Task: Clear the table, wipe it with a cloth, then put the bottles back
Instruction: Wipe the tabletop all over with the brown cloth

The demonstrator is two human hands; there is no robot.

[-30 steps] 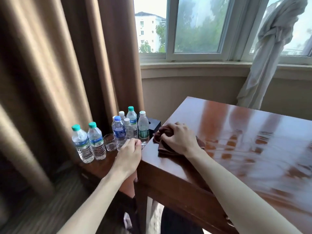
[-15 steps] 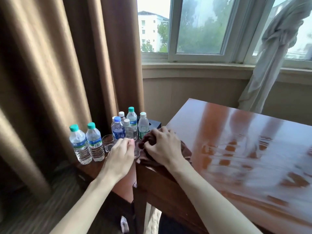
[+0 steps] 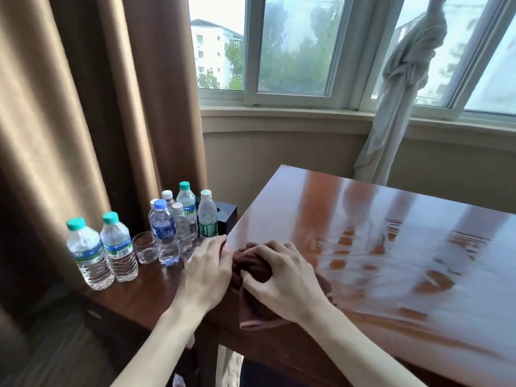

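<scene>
A glossy reddish-brown table (image 3: 391,247) fills the right half of the view. At its left edge lies a bunched dark brown cloth (image 3: 251,268), part of it hanging over the side. My right hand (image 3: 282,277) grips the cloth with curled fingers. My left hand (image 3: 208,272) lies flat against the table's left edge beside the cloth, fingers straight. Several clear water bottles stand on a lower side table (image 3: 150,291): two green-capped ones (image 3: 103,250) at the left, a blue-labelled one (image 3: 164,233) and others behind it.
Two small drinking glasses (image 3: 143,247) stand among the bottles, and a black box (image 3: 227,216) sits behind them. Brown curtains hang at the left. A knotted white curtain (image 3: 402,88) hangs by the window behind the table.
My right hand has dragged the cloth to the table's left edge, where it now hangs over. My left hand has risen from the side table to the table's edge.
</scene>
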